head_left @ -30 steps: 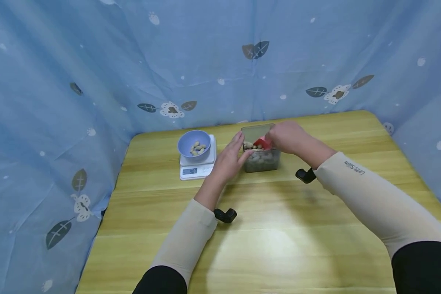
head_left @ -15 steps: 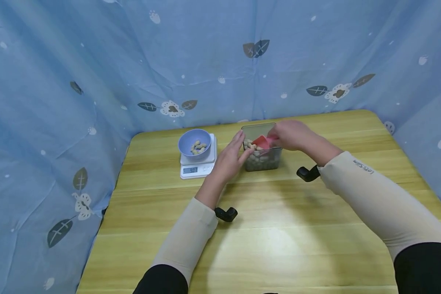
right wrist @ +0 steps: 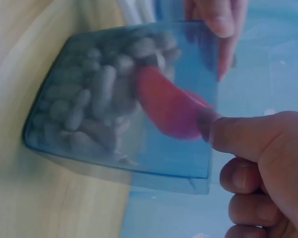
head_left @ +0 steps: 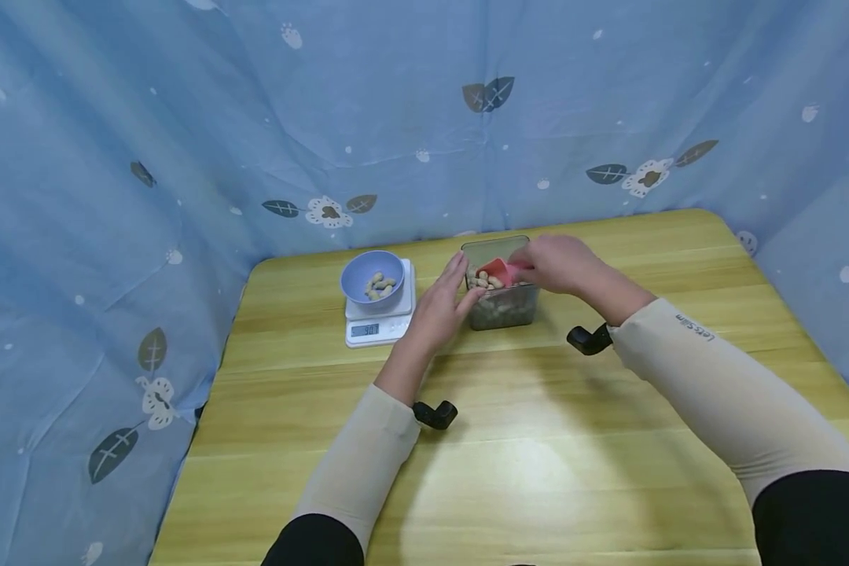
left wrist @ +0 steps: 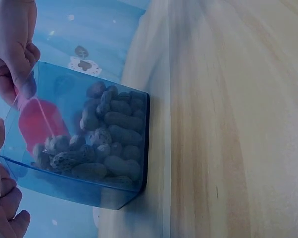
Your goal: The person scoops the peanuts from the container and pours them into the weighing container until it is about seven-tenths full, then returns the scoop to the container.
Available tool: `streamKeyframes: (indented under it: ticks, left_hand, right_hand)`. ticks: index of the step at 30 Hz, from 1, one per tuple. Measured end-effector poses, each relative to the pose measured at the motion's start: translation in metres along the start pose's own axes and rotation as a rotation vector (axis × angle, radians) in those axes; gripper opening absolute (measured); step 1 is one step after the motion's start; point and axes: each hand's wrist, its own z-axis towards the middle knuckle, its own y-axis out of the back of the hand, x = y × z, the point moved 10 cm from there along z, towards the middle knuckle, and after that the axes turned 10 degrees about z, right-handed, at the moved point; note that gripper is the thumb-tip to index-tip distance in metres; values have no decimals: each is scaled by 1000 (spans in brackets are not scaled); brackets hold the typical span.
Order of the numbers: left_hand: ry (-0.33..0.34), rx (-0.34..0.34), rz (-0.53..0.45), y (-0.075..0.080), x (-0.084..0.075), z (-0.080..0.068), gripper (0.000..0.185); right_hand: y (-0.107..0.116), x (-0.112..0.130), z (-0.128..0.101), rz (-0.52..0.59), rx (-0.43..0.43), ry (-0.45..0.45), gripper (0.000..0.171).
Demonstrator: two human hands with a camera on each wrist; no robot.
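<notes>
My right hand (head_left: pixel 557 263) pinches the handle of a red scoop (head_left: pixel 495 270) inside a clear plastic container (head_left: pixel 504 311) of unshelled peanuts. In the right wrist view, thumb and fingers meet on the handle near the rim. Peanuts (left wrist: pixel 72 158) lie at the scoop's mouth in the left wrist view; how many it carries I cannot tell. My left hand (head_left: pixel 439 306) rests against the container's left side, fingers straight in the head view and thumb by the front rim. To its left, a purple bowl (head_left: pixel 354 277) with several peanuts (head_left: pixel 380 286) sits on a white kitchen scale (head_left: pixel 396 324).
The scale's display (head_left: pixel 365 330) is lit and appears to read 907. All of this stands near the back edge of a wooden table (head_left: pixel 509 456). A blue patterned curtain (head_left: pixel 410 118) hangs behind the table and along its sides.
The scoop has shifted slightly left and tilted within the container, and more peanuts show at its mouth. My right hand moved a little with it. My left hand, bowl and scale stayed put.
</notes>
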Motion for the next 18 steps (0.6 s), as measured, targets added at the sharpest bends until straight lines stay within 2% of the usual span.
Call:
streamKeyframes:
  ticks: [9,18]
  left_hand:
    - [-22,-6,2,0,-2,-1,72]
    - [-4,5,-18,0,1,-1,75]
  right_hand:
    - [-5,-10,5,85,-29,-62,18]
    - [0,-19,3,215,-46,-14,29]
